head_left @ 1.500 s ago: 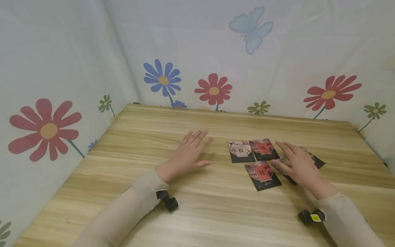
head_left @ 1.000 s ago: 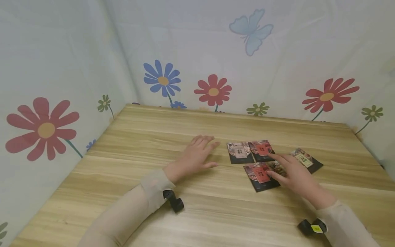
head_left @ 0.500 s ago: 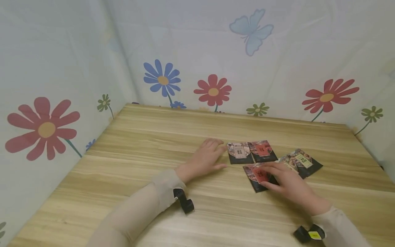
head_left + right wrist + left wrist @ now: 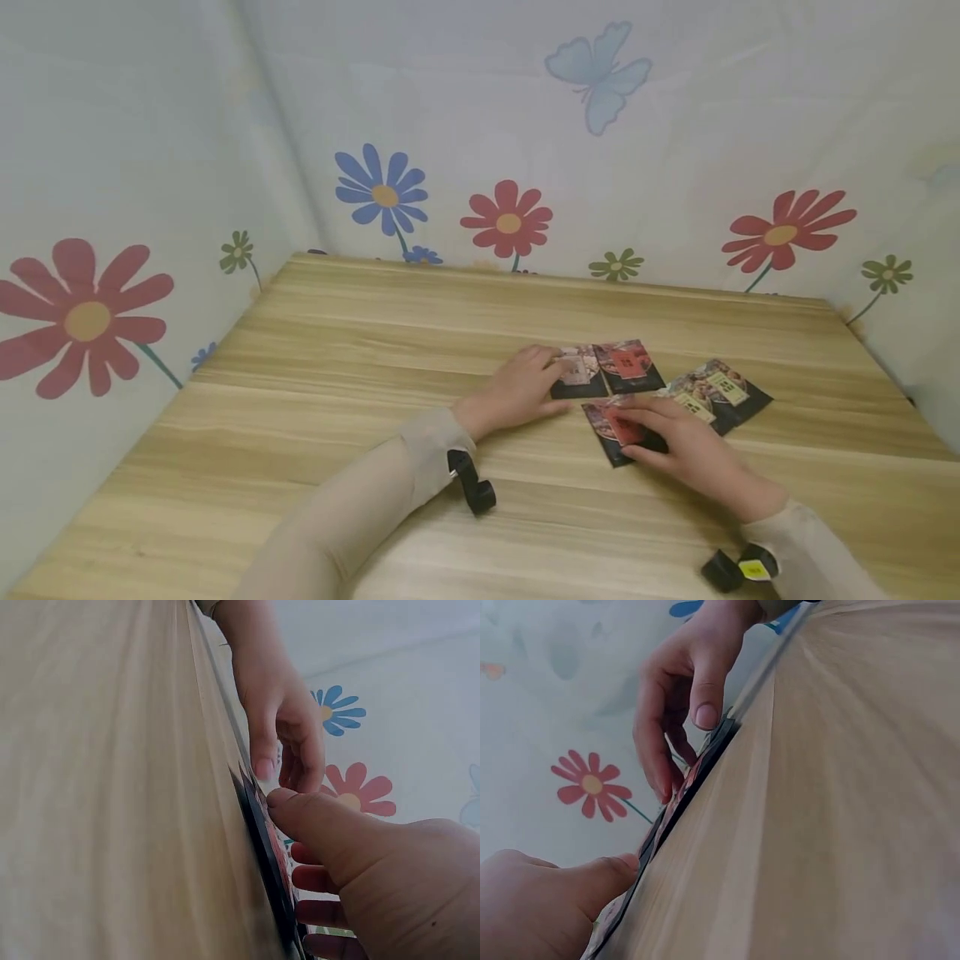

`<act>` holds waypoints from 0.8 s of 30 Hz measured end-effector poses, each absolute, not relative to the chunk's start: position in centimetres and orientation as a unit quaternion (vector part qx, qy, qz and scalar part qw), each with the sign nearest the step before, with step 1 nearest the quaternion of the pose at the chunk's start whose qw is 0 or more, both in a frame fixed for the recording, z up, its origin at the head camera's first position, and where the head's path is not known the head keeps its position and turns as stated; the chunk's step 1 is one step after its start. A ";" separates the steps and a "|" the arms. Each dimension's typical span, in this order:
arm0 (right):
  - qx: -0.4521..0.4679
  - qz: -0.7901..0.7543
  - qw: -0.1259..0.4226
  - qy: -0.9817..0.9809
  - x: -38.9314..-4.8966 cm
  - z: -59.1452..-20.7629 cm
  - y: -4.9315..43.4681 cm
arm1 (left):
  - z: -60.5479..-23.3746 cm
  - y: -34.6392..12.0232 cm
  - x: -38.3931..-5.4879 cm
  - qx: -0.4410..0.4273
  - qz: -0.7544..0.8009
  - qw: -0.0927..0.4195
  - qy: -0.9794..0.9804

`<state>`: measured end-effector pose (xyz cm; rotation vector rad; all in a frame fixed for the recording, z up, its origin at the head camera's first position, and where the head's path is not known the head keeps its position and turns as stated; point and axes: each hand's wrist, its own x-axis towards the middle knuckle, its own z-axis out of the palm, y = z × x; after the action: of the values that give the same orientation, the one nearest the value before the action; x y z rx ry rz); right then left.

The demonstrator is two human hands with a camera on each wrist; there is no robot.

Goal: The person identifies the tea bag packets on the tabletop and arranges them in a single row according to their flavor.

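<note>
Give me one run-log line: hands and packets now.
left hand: over pink-label packet | right hand: over nearer red-label packet | farther red-label packet: beside pink-label packet | yellow-label packets: rightmost

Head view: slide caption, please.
Five packets on a table: left hand over pale-label one, right hand over red-label one.

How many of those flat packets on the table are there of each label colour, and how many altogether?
Red-label packets: 2
Yellow-label packets: 2
Pale pink-label packet: 1
Total: 5
</note>
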<state>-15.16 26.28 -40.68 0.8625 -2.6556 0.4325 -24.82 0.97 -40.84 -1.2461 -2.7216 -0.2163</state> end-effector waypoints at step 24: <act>0.306 0.134 0.164 -0.928 -15.2 -41.1 26.1 | -41.6 2.0 -25.0 -0.436 -0.064 0.041 -0.897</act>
<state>-15.19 26.11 -41.06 0.8711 -2.6471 0.3818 -25.02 1.97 -41.63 -1.3354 -2.7467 -0.1975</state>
